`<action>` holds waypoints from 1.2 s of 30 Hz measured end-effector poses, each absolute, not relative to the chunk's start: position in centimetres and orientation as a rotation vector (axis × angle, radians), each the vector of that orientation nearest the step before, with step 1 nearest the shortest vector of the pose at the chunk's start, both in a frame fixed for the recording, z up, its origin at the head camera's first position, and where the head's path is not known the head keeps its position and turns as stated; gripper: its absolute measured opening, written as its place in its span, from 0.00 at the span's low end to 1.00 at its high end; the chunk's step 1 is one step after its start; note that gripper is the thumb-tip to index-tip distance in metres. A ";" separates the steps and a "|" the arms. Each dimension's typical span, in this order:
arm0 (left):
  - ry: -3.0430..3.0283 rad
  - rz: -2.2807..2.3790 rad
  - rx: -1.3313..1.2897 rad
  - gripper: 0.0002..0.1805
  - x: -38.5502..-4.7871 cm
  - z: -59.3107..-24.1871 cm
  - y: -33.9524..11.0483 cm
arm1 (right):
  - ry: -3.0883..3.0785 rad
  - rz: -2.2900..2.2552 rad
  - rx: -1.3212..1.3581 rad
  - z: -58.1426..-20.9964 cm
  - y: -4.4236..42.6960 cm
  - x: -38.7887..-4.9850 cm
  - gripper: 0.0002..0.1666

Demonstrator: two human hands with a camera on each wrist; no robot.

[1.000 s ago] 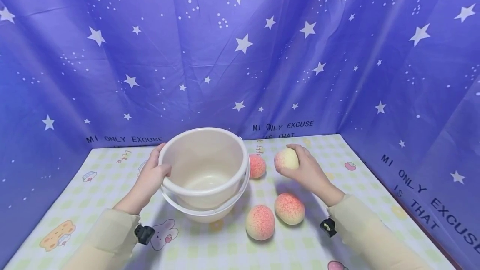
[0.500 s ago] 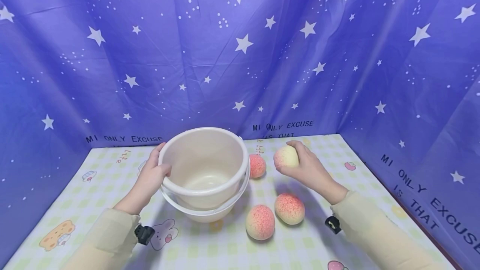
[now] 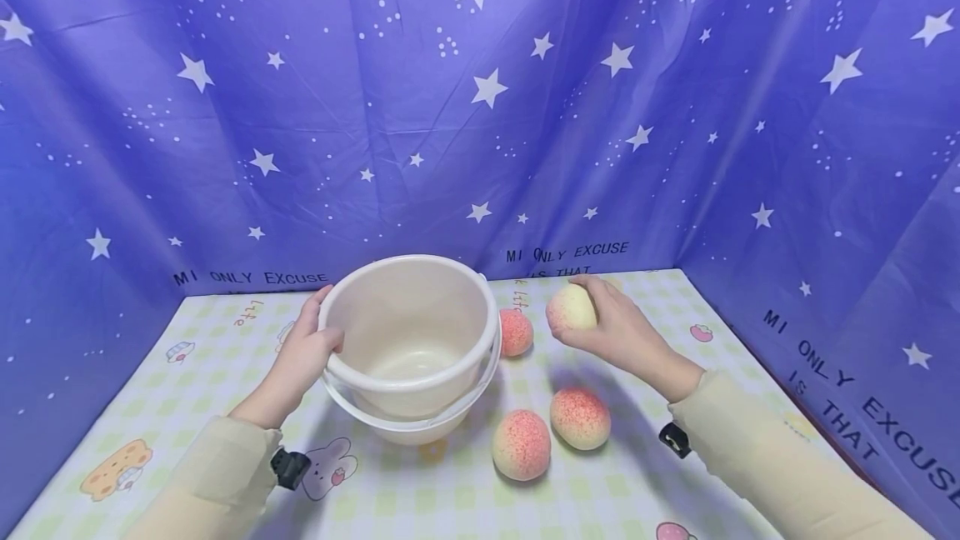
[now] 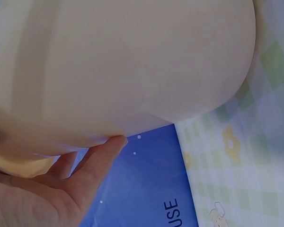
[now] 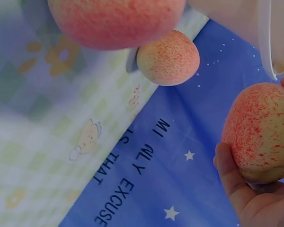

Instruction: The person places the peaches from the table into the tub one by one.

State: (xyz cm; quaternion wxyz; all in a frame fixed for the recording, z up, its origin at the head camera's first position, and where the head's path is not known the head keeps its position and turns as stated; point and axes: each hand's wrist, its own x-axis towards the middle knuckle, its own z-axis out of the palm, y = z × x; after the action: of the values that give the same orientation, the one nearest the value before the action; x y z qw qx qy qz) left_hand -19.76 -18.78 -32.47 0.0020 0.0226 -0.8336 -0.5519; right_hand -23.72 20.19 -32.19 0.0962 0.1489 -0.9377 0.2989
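My left hand (image 3: 296, 363) grips the left rim of a white bucket (image 3: 412, 315), with the thumb over the edge at the inside. Fingers (image 4: 97, 165) press against the bucket's outer wall in the left wrist view. The bucket holds nothing that I can see, and its handle hangs down over the front. To its right, my right hand (image 3: 630, 344) holds a pink and cream peach (image 3: 572, 308) raised off the table; the right wrist view shows thumb and fingers around this peach (image 5: 260, 130).
Two more peaches, one (image 3: 522, 444) beside the other (image 3: 581, 419), lie in front of the right hand. Another peach (image 3: 516, 333) sits behind them, partly hidden by the bucket. A checked cloth (image 3: 225, 373) covers the table, and a blue starry curtain (image 3: 420, 107) hangs close behind.
My right hand has risen slightly with the peach, and its wrist has shifted to the right. The left hand, the bucket and the other peaches have stayed put.
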 end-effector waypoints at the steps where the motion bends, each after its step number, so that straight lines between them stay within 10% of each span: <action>1: -2.617 -1.729 0.072 0.52 -19.8 -32.5 -18.8 | -2.776 0.875 0.454 -32.0 20.2 -23.7 0.45; 36: -2.617 -1.728 0.072 0.51 -19.8 -32.6 -18.8 | -2.810 0.643 0.654 -26.6 19.7 -23.9 0.45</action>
State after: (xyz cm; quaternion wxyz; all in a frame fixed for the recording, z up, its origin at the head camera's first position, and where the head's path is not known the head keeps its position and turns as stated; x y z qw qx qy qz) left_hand -19.85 -18.80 -32.64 0.0025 0.0229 -0.8342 -0.5509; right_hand -23.89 19.66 -26.60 0.0926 0.2204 -0.9465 0.2167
